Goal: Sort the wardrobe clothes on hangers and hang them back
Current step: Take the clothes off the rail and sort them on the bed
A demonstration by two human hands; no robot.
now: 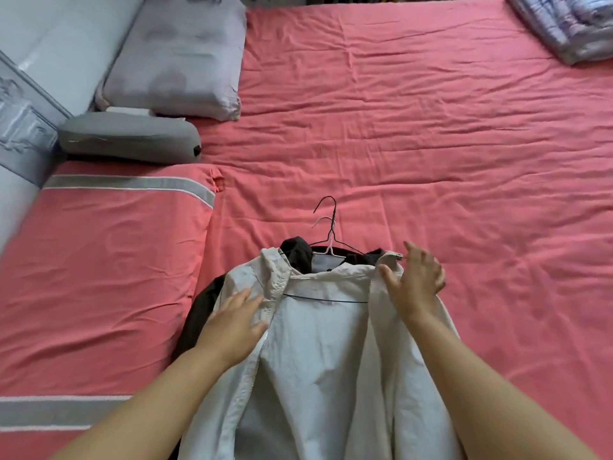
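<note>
A pale cream zip jacket (318,360) lies front-open on the pink bed, on a thin black wire hanger (326,224) whose hook points away from me. A second, pale hanger hook shows beside it. A black garment (298,252) lies underneath, showing at the collar and the left side. My left hand (237,327) rests flat on the jacket's left front by the zipper. My right hand (414,280) holds the jacket's right collar edge, thumb on the cloth and fingers curled over it.
The pink bedsheet (431,144) spreads wide ahead and to the right. A pink pillow with grey stripes (99,260) lies at left, a grey cushion (129,137) and a pale pillow (179,54) behind it. A folded patterned quilt (570,24) sits at the far right corner.
</note>
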